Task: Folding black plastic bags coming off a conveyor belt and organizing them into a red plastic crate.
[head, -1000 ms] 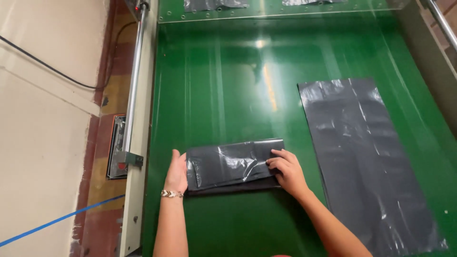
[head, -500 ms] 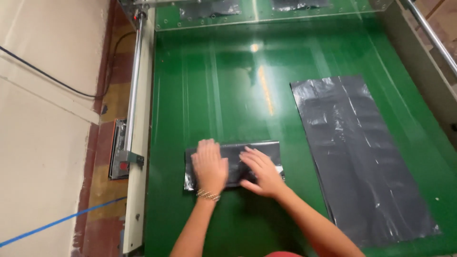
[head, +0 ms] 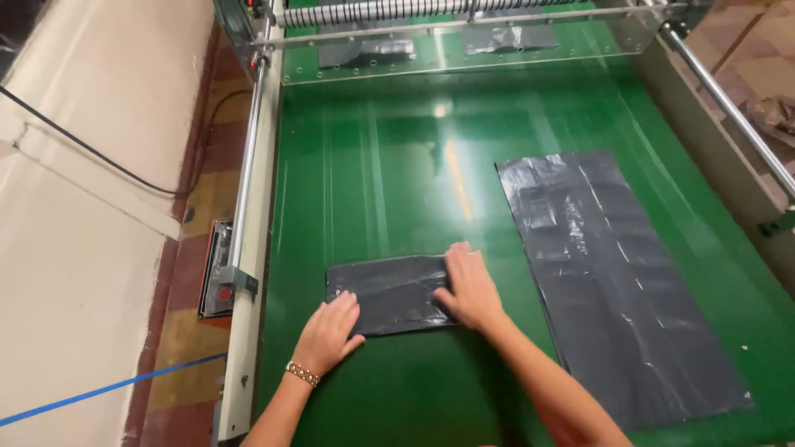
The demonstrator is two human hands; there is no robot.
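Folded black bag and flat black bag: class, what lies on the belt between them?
In the head view, only bare green belt separates the folded black bag from the flat black bag; the right hand covers the folded bag's right edge.

A factory floor (green conveyor belt (head: 397,182), steel rollers (head: 431,10)).

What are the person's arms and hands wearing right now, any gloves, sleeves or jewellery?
Both hands are bare, no gloves. The left hand has a beaded bracelet at the wrist. The right hand shows no ring or band. Both forearms are uncovered, with no sleeves in view.
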